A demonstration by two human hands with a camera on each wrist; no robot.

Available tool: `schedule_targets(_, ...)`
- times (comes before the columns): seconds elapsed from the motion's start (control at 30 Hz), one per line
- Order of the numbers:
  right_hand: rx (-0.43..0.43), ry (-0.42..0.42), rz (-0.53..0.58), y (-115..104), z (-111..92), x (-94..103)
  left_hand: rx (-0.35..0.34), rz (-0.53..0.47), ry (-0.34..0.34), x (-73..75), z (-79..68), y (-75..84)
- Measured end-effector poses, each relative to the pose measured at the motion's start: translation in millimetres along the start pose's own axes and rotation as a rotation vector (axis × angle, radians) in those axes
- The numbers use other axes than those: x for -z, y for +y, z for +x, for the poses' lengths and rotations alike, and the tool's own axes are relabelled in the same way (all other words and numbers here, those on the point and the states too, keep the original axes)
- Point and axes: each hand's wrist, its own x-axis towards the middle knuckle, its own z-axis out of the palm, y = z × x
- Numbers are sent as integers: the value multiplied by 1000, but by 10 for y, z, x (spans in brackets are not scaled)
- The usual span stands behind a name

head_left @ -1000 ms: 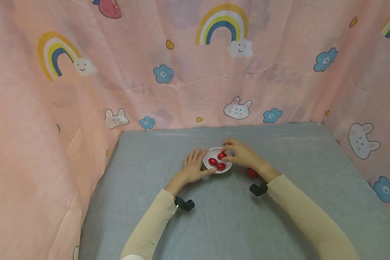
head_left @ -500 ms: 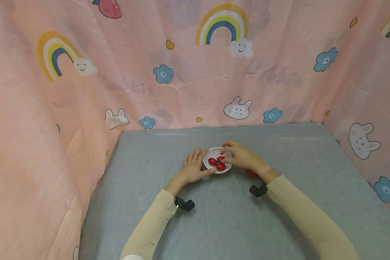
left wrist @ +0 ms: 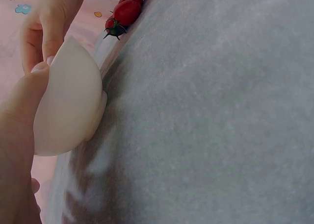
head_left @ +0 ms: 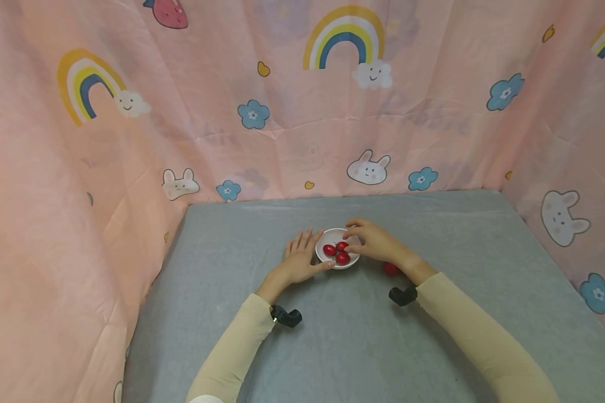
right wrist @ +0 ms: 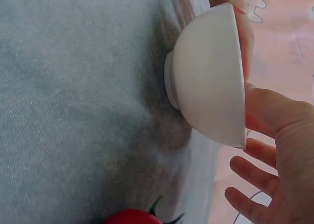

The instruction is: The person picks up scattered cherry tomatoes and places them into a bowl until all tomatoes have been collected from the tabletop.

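Observation:
A small white bowl [head_left: 321, 255] stands upright on the table, with 3 red cherry tomatoes [head_left: 343, 258] inside. My left hand [head_left: 298, 264] rests along its left side, fingers straight and spread, thumb on the near rim. Over the right rim is my right hand [head_left: 378, 242], its thumb beside one tomato in the bowl and its fingers loosely bent above the far side. The right wrist view shows the bowl's side [right wrist: 208, 77] and hides its contents. More cherry tomatoes [left wrist: 126, 12] lie on the table, partly under my right wrist in the head view.
A grey cloth [head_left: 343, 330] covers the table. Pink patterned curtains [head_left: 292, 151] hang behind it and at both sides. Black wrist cameras [head_left: 402, 295] sit on both forearms, near the beige sleeves.
One tomato under my right hand has come down and settled against the other two in the bowl. My right thumb has drawn back slightly to the right. The left hand has stayed put.

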Motion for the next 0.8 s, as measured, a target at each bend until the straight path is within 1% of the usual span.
schedule_targets(0.27, 7, 27, 8, 56, -70, 106, 17, -6, -6, -17, 12, 4)
schedule_targets(0.4, 0, 41, 11, 93, -111, 174, 13, -17, -3, -32, 23, -9)
schedule_targets(0.57, 2, 61, 26, 159, -187, 243, 11, -8, 4, -46, 34, -20)
schedule_targets(0.8, -54, 65, 33, 279, -331, 303, 10, -10, 9, -59, 48, -28)
